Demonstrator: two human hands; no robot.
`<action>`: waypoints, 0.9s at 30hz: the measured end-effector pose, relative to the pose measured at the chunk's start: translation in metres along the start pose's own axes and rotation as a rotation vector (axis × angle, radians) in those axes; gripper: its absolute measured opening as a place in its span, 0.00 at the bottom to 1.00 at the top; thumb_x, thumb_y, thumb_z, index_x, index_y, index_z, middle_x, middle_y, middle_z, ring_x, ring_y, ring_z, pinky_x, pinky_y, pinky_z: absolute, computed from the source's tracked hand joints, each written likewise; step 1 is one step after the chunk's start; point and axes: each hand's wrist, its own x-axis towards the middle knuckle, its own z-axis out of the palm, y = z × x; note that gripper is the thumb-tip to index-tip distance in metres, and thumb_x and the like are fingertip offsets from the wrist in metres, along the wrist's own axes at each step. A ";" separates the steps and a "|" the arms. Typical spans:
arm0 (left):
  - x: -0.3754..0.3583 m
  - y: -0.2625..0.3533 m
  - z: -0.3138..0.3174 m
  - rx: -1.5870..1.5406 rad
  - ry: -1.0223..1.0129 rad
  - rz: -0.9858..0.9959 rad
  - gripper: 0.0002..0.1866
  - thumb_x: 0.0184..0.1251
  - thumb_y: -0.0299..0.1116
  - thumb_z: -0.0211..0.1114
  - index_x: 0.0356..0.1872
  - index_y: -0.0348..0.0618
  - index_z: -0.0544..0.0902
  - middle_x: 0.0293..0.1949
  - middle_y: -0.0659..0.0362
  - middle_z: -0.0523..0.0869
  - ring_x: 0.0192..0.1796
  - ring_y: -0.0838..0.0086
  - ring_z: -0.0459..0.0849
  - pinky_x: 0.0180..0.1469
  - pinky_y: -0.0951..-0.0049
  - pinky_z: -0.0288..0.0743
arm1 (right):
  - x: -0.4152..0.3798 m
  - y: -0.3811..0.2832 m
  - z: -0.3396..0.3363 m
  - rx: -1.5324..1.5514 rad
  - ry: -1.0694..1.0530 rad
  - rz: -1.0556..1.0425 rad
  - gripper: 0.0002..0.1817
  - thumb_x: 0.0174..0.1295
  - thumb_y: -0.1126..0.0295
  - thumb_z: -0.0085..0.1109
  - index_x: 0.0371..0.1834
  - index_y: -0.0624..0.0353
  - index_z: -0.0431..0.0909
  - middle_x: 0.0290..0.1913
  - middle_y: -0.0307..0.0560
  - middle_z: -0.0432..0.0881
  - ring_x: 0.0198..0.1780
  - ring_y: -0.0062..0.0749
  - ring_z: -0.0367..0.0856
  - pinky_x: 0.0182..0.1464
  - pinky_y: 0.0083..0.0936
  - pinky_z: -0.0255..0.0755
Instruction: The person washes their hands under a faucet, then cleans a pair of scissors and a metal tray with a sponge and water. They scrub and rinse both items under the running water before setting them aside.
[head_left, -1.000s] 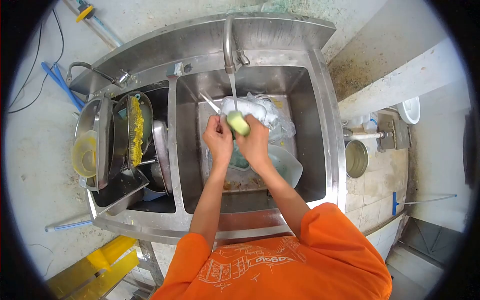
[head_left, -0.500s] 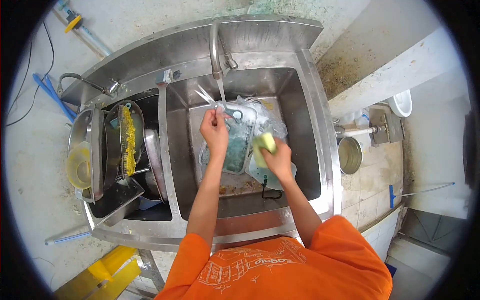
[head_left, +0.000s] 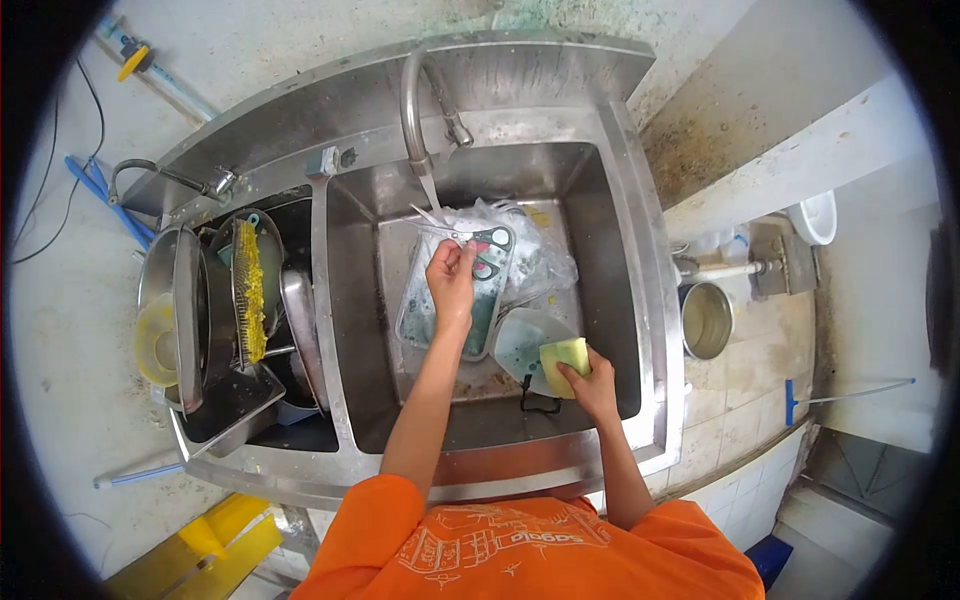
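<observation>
Over the right-hand sink basin, my left hand (head_left: pixel 452 280) is closed around a pair of scissors (head_left: pixel 490 237), near its pivot. The blades point up and left, close to the water falling from the faucet (head_left: pixel 412 120), and the dark handle loops with some red lie to the right. A clear rectangular tub (head_left: pixel 478 325) with sudsy greenish water is below them. My right hand (head_left: pixel 594 388) pinches a yellow-green sponge (head_left: pixel 564 364) above a whitish plastic container (head_left: pixel 520 340) with suds inside. A black strap (head_left: pixel 540 404) hangs at that container's near edge.
A crumpled clear plastic bag (head_left: pixel 548 262) lies behind the tub. The left basin holds stacked pans, a rack with yellow bits (head_left: pixel 250 290) and a yellow bowl (head_left: pixel 157 340). A metal pot (head_left: pixel 706 320) stands on the floor at right, near a blue squeegee (head_left: pixel 790 402).
My right hand has moved right and toward me with the sponge. My left hand has shifted slightly right and nearer with the scissors, whose handle loops now show apart.
</observation>
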 end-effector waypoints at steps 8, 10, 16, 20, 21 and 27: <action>0.004 -0.011 -0.009 0.067 0.054 0.119 0.03 0.67 0.27 0.59 0.33 0.40 0.75 0.33 0.61 0.83 0.38 0.82 0.81 0.36 0.81 0.71 | 0.004 0.013 0.008 0.046 -0.022 0.031 0.13 0.51 0.70 0.65 0.38 0.65 0.80 0.32 0.57 0.83 0.36 0.40 0.85 0.38 0.30 0.74; 0.011 -0.009 -0.008 0.051 0.076 0.104 0.03 0.67 0.27 0.59 0.34 0.41 0.75 0.34 0.61 0.83 0.39 0.81 0.80 0.38 0.80 0.70 | 0.004 0.014 0.008 0.035 -0.022 0.032 0.13 0.51 0.70 0.65 0.38 0.66 0.79 0.32 0.57 0.83 0.36 0.40 0.85 0.37 0.30 0.74; 0.027 -0.004 -0.016 -0.060 0.128 0.171 0.03 0.67 0.26 0.60 0.35 0.41 0.74 0.34 0.61 0.83 0.38 0.82 0.79 0.40 0.80 0.70 | 0.004 0.019 0.009 0.044 -0.038 0.040 0.13 0.51 0.70 0.65 0.37 0.66 0.80 0.32 0.57 0.83 0.36 0.39 0.85 0.37 0.29 0.74; 0.029 -0.003 -0.021 -0.058 0.124 0.220 0.03 0.67 0.26 0.58 0.35 0.41 0.74 0.33 0.61 0.83 0.35 0.84 0.78 0.37 0.82 0.70 | 0.011 0.011 0.015 0.159 0.000 0.008 0.12 0.53 0.72 0.64 0.39 0.67 0.79 0.32 0.51 0.84 0.34 0.28 0.82 0.37 0.25 0.74; 0.029 -0.003 -0.019 -0.056 0.141 0.258 0.04 0.68 0.27 0.58 0.34 0.41 0.74 0.33 0.62 0.83 0.33 0.85 0.76 0.35 0.83 0.69 | 0.017 0.003 0.018 0.221 0.042 -0.020 0.12 0.54 0.72 0.63 0.39 0.67 0.79 0.32 0.50 0.83 0.33 0.26 0.81 0.37 0.25 0.73; 0.021 -0.003 -0.014 0.132 0.140 0.328 0.04 0.67 0.24 0.58 0.34 0.37 0.71 0.32 0.59 0.83 0.38 0.79 0.83 0.35 0.81 0.75 | 0.089 -0.116 0.062 0.196 0.339 -0.487 0.14 0.51 0.76 0.62 0.41 0.65 0.75 0.34 0.56 0.79 0.36 0.52 0.80 0.40 0.36 0.73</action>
